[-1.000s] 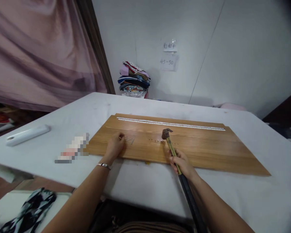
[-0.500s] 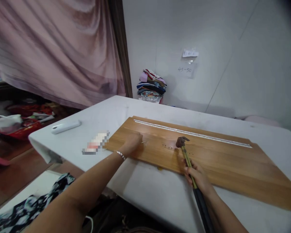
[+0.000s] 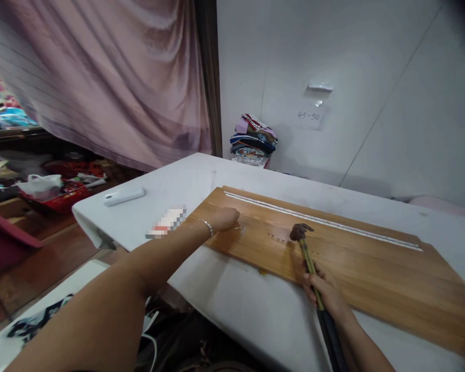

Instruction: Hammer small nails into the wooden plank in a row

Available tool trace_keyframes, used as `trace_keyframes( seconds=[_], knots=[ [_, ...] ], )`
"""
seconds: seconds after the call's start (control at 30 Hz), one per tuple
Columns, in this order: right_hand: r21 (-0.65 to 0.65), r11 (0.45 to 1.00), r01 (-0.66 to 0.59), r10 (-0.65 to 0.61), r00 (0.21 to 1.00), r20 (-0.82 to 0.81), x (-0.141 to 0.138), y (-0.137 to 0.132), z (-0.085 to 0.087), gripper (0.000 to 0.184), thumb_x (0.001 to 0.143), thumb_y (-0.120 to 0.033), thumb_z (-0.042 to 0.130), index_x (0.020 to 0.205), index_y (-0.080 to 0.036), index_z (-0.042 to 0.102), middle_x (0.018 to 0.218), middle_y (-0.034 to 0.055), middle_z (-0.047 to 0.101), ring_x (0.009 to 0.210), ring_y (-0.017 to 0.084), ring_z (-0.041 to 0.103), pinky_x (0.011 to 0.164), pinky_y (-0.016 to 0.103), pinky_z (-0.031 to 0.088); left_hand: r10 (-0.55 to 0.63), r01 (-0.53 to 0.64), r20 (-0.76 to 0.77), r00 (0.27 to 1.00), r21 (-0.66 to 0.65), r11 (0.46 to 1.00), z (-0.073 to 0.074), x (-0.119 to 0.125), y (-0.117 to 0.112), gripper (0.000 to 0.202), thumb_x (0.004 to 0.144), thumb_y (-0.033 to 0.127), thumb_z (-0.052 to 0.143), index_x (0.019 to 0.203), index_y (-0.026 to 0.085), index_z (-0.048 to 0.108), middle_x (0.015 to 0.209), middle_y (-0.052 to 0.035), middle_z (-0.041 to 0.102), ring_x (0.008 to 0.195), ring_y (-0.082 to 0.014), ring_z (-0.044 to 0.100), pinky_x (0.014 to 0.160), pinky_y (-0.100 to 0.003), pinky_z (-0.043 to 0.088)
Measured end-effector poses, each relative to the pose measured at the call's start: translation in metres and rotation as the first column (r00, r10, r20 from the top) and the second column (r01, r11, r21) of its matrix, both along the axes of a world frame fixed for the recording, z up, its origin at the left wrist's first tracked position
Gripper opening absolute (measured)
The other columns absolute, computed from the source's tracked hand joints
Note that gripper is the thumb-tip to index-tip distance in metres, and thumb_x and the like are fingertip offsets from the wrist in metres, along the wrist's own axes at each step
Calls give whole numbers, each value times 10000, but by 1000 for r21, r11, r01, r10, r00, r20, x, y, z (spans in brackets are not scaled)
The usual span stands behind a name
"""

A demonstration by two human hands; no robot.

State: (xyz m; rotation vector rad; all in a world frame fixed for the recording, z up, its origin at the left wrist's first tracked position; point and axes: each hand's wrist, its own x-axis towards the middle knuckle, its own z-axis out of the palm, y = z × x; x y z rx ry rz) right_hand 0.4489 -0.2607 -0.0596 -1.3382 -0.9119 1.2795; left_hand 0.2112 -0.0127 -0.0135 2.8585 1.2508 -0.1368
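Note:
My right hand [image 3: 322, 287] is wrapped round the handle of a claw hammer [image 3: 309, 262], whose rusty head is raised a little above the wooden board [image 3: 356, 258]. My left hand [image 3: 227, 219] is over the board's left part with its fingers curled together. What those fingers hold, if anything, is hidden. Several loose nails [image 3: 243, 230] lie right beside them on the wood. Between the two hands, a short row of small nail heads or holes [image 3: 276, 237] shows in the board, with a few more dark dots right of the hammer head.
Two white strips [image 3: 321, 219] run along the board's far side. On the white table [image 3: 178, 181] are a white handle-like object [image 3: 124, 196] and a blurred-out flat item [image 3: 166, 222]. Folded clothes [image 3: 253, 137] are stacked by the wall. A pink curtain [image 3: 139, 77] hangs at left.
The view has swung a little to the left, so everything sits further right. My left hand has shifted slightly away from the loose nails. The hammer stays raised in my right hand.

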Motion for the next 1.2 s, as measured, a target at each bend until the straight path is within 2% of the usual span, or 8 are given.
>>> trace_keyframes(
  seconds=[0.13,0.27,0.33,0.43,0.53,0.63,0.8,1.2],
  knots=[
    [16,1000,20,-20,1000,-1,-1,0,2,299,693,-373,563,894,-193,435,339,-109,431,260,60,286,297,167,231,105,-102,105,989,-25,994,3,-3,-7,190,690,131,515,825,135,648,833,-103,679,757,-194,624,683,-262,455],
    [49,998,35,-34,999,-31,-3,-1,10,282,672,-345,559,877,-192,440,335,-114,422,256,61,291,291,168,241,204,-194,248,947,-64,979,-5,-5,-13,234,721,160,444,881,129,612,880,-98,675,764,-179,614,668,-256,448],
    [59,997,42,-39,998,-51,-4,0,11,276,668,-325,556,883,-189,449,338,-114,428,252,59,284,289,169,245,337,-284,504,795,-182,941,-15,-5,-16,196,707,202,470,846,149,599,833,-60,669,758,-167,605,670,-245,445],
    [59,997,57,-53,996,-68,-3,2,11,305,676,-307,546,940,-179,462,350,-115,445,245,65,290,280,173,242,408,-288,700,586,-290,913,-31,-2,-23,138,673,252,500,759,163,561,751,-24,635,724,-155,584,668,-242,444],
    [55,997,57,-52,995,-79,-4,3,11,307,664,-298,539,936,-174,468,342,-118,438,243,67,299,279,172,248,411,-259,758,507,-321,911,-42,4,-37,145,665,307,514,723,177,542,679,6,594,667,-144,559,632,-241,433],
    [28,998,47,-45,996,-83,-6,2,13,307,646,-299,537,916,-174,462,337,-120,438,241,65,302,270,166,244,402,-231,753,522,-328,916,-47,12,-52,177,675,353,516,719,185,547,610,22,564,597,-137,531,579,-240,412],
    [17,999,47,-46,995,-93,-9,2,16,308,634,-295,528,908,-173,460,332,-121,443,234,66,305,260,164,248,328,-211,739,588,-250,945,-48,20,-68,176,700,340,492,736,189,576,590,26,558,561,-128,523,573,-240,405],
    [-7,999,36,-37,997,-73,-8,4,12,303,623,-291,523,898,-179,462,326,-124,432,238,66,302,266,165,256,269,-202,725,634,-180,963,-46,20,-73,249,744,371,476,820,189,626,659,2,607,586,-134,536,617,-248,440]
  ],
)
